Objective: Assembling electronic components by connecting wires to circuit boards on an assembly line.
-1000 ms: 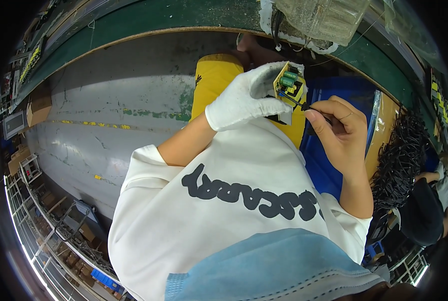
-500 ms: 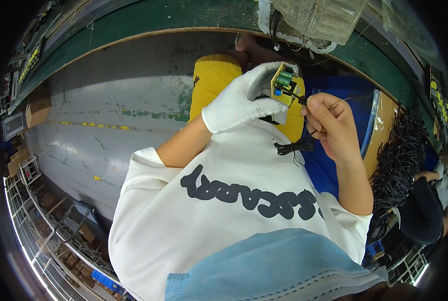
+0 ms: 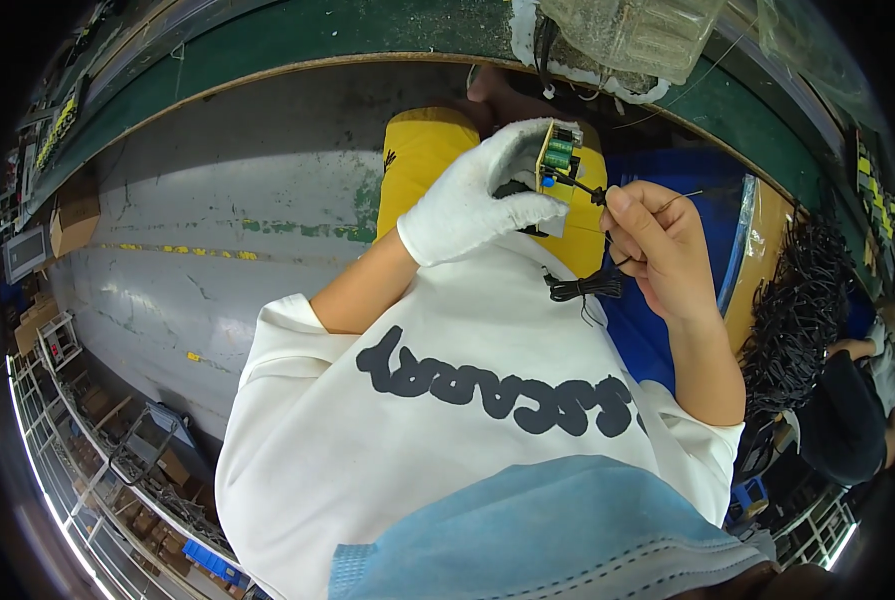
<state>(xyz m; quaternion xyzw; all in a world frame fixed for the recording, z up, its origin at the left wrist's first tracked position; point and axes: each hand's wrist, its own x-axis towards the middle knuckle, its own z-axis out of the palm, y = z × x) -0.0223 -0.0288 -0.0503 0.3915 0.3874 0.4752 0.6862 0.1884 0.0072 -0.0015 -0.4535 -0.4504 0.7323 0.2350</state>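
Near green bench (image 3: pixel 297 45) and grey floor (image 3: pixel 207 200), left hand (image 3: pixel 472 200) grips circuit board (image 3: pixel 557 157); right hand (image 3: pixel 664 245) pinches cable (image 3: pixel 584 287)

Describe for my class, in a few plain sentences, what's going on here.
A seated person's gloved left hand holds a board above the lap. The bare right hand pinches a black cable whose end reaches the board; whether it is fixed there is too small to tell. A tied coil hangs just below the right hand, and a heap of black cables sits off to the right.
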